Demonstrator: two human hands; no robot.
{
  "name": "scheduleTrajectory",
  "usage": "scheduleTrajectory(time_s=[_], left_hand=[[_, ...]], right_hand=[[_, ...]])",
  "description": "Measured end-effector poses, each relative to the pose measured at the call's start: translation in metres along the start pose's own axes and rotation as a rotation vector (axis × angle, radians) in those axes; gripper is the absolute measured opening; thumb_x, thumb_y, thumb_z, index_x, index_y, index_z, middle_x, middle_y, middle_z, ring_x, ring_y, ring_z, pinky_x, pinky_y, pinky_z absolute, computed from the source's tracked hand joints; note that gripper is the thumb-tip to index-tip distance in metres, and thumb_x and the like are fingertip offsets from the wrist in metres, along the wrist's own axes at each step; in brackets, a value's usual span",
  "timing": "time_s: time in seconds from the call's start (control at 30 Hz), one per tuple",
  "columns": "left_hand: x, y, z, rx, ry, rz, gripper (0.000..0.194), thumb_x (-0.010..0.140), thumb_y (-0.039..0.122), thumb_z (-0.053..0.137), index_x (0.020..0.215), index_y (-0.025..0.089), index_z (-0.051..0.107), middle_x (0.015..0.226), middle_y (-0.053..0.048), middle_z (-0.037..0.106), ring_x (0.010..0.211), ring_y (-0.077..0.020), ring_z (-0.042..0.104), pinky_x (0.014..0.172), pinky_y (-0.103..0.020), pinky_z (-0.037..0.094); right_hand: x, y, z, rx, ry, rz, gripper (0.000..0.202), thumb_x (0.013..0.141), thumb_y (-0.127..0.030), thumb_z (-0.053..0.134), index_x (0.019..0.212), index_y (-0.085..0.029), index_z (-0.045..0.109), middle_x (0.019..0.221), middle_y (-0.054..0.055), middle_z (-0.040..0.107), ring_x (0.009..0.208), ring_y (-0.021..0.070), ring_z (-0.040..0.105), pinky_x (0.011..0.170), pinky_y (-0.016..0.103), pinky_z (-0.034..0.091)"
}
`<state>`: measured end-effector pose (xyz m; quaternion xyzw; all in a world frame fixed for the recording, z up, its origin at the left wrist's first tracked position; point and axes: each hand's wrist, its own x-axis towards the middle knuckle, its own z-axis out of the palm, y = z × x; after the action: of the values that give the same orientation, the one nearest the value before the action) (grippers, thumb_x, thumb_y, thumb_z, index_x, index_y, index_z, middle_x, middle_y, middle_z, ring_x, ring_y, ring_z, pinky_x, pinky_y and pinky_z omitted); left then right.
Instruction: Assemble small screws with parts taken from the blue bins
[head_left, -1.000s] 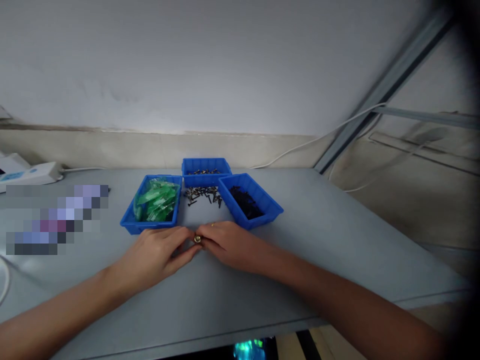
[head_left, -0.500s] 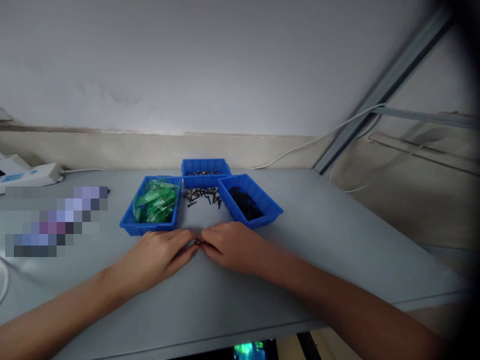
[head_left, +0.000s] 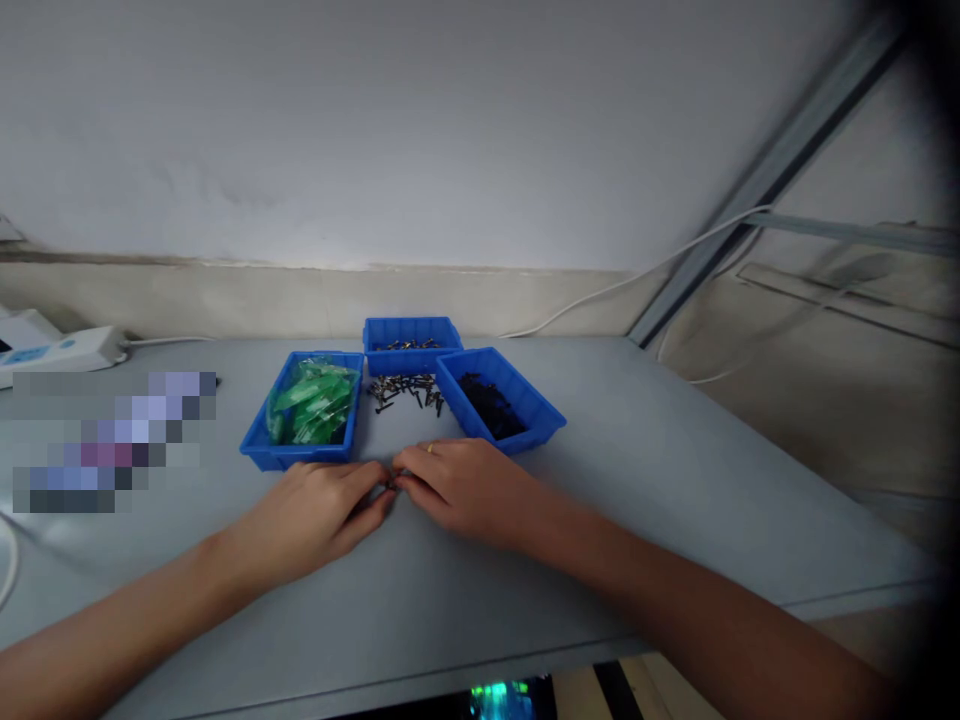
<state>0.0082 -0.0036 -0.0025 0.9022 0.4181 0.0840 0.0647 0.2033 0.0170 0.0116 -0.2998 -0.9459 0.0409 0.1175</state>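
My left hand [head_left: 322, 505] and my right hand [head_left: 465, 490] meet fingertip to fingertip above the grey table, both pinched on a small metal piece [head_left: 391, 484] that the fingers mostly hide. Just beyond them, loose dark screws [head_left: 409, 390] lie in a pile. Left of the pile stands a blue bin with green plastic packets [head_left: 315, 400]; to its right is a blue bin holding small black parts [head_left: 491, 408]. A third blue bin [head_left: 412, 365] at the back contains more small metal pieces.
The grey table [head_left: 675, 480] reaches back to the wall. A white device [head_left: 75, 350] with a cable sits at the far left, near a blurred-out object [head_left: 120, 440]. A metal frame post [head_left: 765, 180] rises at the right, and a lit screen [head_left: 501, 700] shows below the table's edge.
My right hand's fingers have shifted slightly up and left over the small piece, and a ring on it shows more clearly. My left hand has barely moved.
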Motion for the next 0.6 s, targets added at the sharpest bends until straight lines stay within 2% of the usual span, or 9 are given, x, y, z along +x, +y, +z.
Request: scheduleTrajectory(time_s=[0.2, 0.3, 0.47, 0.6], left_hand=[[0.0011, 0.0021, -0.0017, 0.007, 0.038, 0.008, 0.025, 0.089, 0.030, 0.035, 0.073, 0.017, 0.051, 0.063, 0.000, 0.057, 0.054, -0.0132, 0.055, 0.048, -0.025, 0.034], [0.0010, 0.0029, -0.0037, -0.017, 0.034, -0.001, 0.027, 0.089, 0.029, 0.033, 0.074, 0.017, 0.052, 0.064, -0.001, 0.057, 0.055, -0.0135, 0.056, 0.050, -0.024, 0.036], [-0.0014, 0.0010, -0.0054, -0.113, 0.093, -0.067, 0.024, 0.089, 0.031, 0.036, 0.088, 0.017, 0.055, 0.066, 0.000, 0.059, 0.058, -0.0131, 0.057, 0.052, -0.022, 0.041], [-0.0026, -0.0004, -0.0033, -0.139, 0.144, -0.056, 0.021, 0.088, 0.030, 0.040, 0.097, 0.017, 0.054, 0.070, 0.000, 0.061, 0.060, -0.0132, 0.059, 0.052, -0.022, 0.043]], right_hand=[[0.0003, 0.0042, 0.0049, -0.098, 0.014, -0.078, 0.011, 0.087, -0.017, 0.043, 0.083, -0.015, 0.053, 0.077, 0.003, 0.059, 0.071, 0.0139, 0.054, 0.059, 0.026, 0.034], [0.0001, 0.0056, 0.0077, -0.117, 0.017, -0.101, 0.014, 0.087, -0.016, 0.042, 0.080, -0.015, 0.053, 0.075, 0.003, 0.059, 0.069, 0.0138, 0.053, 0.058, 0.026, 0.034], [0.0014, 0.0057, 0.0064, 0.036, -0.012, -0.023, 0.021, 0.091, -0.022, 0.036, 0.082, -0.014, 0.053, 0.077, 0.003, 0.059, 0.069, 0.0128, 0.055, 0.063, 0.025, 0.038], [0.0033, 0.0052, 0.0045, 0.195, -0.014, 0.042, 0.017, 0.090, -0.021, 0.039, 0.086, -0.014, 0.054, 0.082, 0.004, 0.060, 0.075, 0.0130, 0.056, 0.068, 0.025, 0.040]])
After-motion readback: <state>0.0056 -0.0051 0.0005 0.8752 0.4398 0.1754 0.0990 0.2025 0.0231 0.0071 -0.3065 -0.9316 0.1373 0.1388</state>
